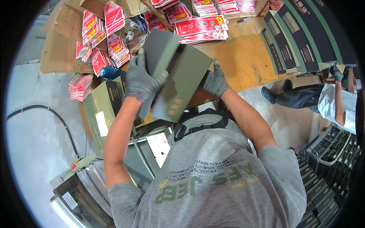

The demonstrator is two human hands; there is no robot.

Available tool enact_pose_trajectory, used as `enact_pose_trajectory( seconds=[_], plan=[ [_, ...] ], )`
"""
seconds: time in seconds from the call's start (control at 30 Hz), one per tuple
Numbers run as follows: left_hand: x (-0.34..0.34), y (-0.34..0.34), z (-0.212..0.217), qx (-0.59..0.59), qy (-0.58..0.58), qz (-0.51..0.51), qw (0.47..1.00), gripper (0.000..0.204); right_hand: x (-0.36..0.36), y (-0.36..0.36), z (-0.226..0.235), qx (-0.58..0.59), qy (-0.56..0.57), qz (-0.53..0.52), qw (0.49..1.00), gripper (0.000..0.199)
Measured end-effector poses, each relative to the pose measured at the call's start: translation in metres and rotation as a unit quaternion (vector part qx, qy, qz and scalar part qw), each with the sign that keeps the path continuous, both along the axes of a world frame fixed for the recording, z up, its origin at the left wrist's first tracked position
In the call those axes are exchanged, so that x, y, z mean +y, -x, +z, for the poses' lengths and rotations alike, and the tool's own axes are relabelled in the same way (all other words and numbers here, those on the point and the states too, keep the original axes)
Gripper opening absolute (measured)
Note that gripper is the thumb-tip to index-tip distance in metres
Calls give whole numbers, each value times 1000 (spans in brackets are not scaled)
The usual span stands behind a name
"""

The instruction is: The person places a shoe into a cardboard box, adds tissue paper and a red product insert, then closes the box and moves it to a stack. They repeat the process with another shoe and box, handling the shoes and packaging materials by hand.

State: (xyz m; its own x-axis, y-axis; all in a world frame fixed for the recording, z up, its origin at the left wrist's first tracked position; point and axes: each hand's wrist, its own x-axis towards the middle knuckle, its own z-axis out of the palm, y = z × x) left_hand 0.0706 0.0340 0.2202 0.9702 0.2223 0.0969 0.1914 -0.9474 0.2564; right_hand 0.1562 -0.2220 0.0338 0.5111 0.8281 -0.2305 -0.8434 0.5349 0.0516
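Observation:
Both my hands wear grey knit gloves and hold an olive-green gift box (184, 81) tilted above the work table. My left hand (143, 79) is closed on its left part, a dark grey-green panel (159, 47) with a lighter green band. A dark gap runs between this panel and the olive part; whether it is a lid or a second box I cannot tell. My right hand (216, 80) grips the right edge of the olive part, its fingers partly hidden. Gold print marks the box's near end.
Red printed packets (201, 26) lie in stacks along the far side of the yellow table (243, 57), beside open cardboard cartons (64, 53). Dark green boxes (300, 34) stand at the far right. Another person (323, 100) works at right, near a cart (323, 146).

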Motion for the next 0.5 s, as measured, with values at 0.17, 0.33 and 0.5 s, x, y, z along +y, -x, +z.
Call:
enact_pose_trajectory(
  seconds=[0.17,0.33,0.5],
  plan=[
    [95,4,-3,14,372,114,921,80,-5,-33,-42,-171,431,31,886,60],
    [180,114,-82,46,520,264,811,68,-5,15,-48,-462,601,61,649,54],
    [97,99,8,-206,80,188,957,75,-21,50,-67,-519,715,117,453,50]
  ],
)
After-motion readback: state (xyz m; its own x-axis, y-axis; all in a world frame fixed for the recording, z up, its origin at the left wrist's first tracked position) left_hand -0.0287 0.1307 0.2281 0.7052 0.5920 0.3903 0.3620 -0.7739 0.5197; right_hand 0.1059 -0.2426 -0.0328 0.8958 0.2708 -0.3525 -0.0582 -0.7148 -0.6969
